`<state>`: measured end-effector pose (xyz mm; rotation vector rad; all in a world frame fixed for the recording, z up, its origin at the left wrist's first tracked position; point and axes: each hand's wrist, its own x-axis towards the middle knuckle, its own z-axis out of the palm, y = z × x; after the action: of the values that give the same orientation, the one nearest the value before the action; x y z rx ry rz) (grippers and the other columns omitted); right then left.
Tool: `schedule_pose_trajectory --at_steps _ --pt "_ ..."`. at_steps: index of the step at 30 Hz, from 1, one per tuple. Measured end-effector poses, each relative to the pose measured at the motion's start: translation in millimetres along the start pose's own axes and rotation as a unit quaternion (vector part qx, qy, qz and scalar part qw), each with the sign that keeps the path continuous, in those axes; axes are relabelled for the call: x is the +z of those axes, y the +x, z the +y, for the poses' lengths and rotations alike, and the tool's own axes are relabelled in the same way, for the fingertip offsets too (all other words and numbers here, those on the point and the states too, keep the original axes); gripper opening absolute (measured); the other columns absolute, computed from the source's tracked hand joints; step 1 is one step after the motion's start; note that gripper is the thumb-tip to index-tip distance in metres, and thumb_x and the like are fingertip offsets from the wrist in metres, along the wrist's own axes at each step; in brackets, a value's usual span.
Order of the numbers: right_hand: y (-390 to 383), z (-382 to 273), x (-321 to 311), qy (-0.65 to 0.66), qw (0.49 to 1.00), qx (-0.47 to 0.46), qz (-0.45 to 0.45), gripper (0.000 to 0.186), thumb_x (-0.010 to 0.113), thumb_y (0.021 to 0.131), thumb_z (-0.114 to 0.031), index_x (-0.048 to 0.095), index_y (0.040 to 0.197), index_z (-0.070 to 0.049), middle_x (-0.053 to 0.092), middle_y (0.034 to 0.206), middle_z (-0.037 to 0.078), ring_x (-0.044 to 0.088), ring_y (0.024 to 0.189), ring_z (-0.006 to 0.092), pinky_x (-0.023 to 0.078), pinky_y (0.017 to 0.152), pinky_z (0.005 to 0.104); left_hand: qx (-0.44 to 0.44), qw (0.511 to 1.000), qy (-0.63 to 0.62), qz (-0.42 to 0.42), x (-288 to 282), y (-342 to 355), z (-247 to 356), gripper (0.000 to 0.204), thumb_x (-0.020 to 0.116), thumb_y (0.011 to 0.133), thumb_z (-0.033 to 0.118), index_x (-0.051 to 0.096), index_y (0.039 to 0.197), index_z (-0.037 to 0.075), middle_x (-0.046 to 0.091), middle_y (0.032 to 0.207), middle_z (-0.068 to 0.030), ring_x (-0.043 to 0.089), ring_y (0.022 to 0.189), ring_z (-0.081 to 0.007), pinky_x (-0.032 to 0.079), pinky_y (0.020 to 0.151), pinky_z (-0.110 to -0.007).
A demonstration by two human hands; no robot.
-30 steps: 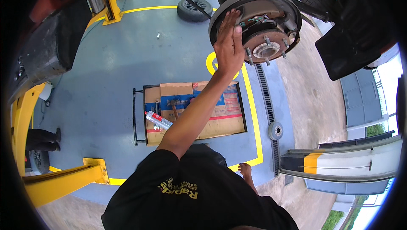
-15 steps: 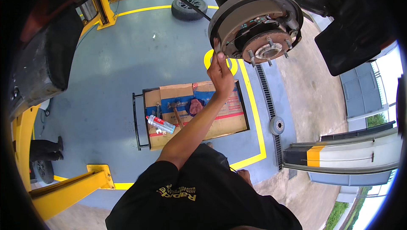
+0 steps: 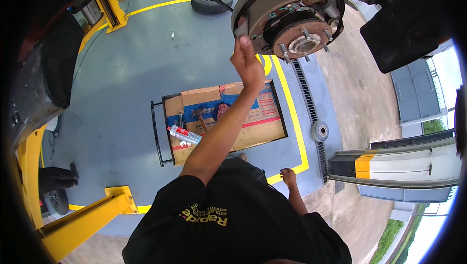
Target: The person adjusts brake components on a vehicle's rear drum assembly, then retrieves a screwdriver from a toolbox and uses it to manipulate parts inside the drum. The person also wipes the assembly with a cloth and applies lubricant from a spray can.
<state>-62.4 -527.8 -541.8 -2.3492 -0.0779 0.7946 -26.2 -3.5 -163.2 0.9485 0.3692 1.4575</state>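
Observation:
My left hand (image 3: 247,64) is raised to the brake assembly, closed on a small flat grey piece (image 3: 242,27) held against the outer left side of a curved brake shoe (image 3: 258,15). The kind of piece is not clear. Beside the shoe, the rusty wheel hub (image 3: 297,39) with its protruding studs hangs exposed, and a round backing plate (image 3: 335,1) stands behind. My right hand (image 3: 289,176) is low on the right, away from the brake, fingers loosely apart with nothing visible in them.
Below my left arm, a cardboard-lined cart (image 3: 258,137) bears a spray can (image 3: 185,135), a hammer (image 3: 201,118) and a reddish cloth (image 3: 222,111). A brake drum (image 3: 319,131) lies by the floor grate (image 3: 304,89). A wheel (image 3: 211,0) lies beyond; yellow lift posts (image 3: 113,8) flank the left.
My left hand has tilted and slid up along the shoe's edge with the grey piece. My right hand has risen further into view. The whole view has shifted slightly.

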Motion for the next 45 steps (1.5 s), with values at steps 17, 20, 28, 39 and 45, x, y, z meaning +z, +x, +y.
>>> schedule_pose_trajectory --at_steps 17,20,28,39,45 --pt "-17.9 -336.5 -57.4 0.151 0.931 -0.331 -0.01 0.032 0.067 0.11 -0.021 0.069 0.129 0.005 0.076 0.122 0.016 0.074 0.111 0.0237 0.058 0.098 0.0364 -0.155 0.946 -0.266 0.106 -10.4 -72.0 45.9 0.039 0.057 0.115 0.044 0.06 0.137 0.012 0.067 0.129 0.0024 0.063 0.116 -0.0113 0.049 0.104 -0.03" --pt "-58.7 -431.4 -71.8 0.347 0.821 -0.435 -0.126 0.034 0.066 0.111 -0.018 0.064 0.137 0.003 0.068 0.139 0.013 0.069 0.121 0.0225 0.054 0.105 0.0345 -0.166 0.963 -0.211 0.031 7.7 -104.2 52.9 0.048 0.054 0.116 0.045 0.054 0.146 0.008 0.061 0.143 -0.0046 0.057 0.132 -0.0188 0.042 0.117 -0.037" --pt "-58.9 -461.7 -111.6 0.686 0.638 -0.321 -0.138 0.024 0.073 0.107 -0.015 0.065 0.124 -0.001 0.073 0.118 0.005 0.065 0.106 0.0103 0.053 0.096 0.0296 -0.237 0.963 -0.011 -0.129 32.5 -181.3 41.1 0.058 0.047 0.117 0.051 0.049 0.154 0.007 0.054 0.157 -0.0094 0.046 0.15 -0.0217 0.037 0.124 -0.043" --pt "55.6 -478.6 -236.9 0.489 0.721 -0.421 0.254 0.033 0.064 0.109 -0.018 0.065 0.136 0.001 0.077 0.118 0.02 0.076 0.101 0.0255 0.058 0.091 0.0378 0.092 0.848 0.431 -0.295 90.9 -112.8 85.3 0.042 0.062 0.111 0.032 0.074 0.133 -0.001 0.077 0.127 -0.0125 0.067 0.13 -0.0286 0.044 0.117 -0.041" --pt "61.1 -555.5 -240.6 0.324 0.78 -0.497 0.2 0.028 0.066 0.103 -0.017 0.069 0.126 -0.004 0.074 0.108 0.026 0.07 0.099 0.0448 0.056 0.086 0.0503 0.557 0.565 0.462 -0.397 174.0 -1.0 106.9 0.033 0.064 0.104 0.022 0.074 0.132 0.007 0.073 0.137 -0.0115 0.065 0.131 -0.0344 0.045 0.117 -0.048"
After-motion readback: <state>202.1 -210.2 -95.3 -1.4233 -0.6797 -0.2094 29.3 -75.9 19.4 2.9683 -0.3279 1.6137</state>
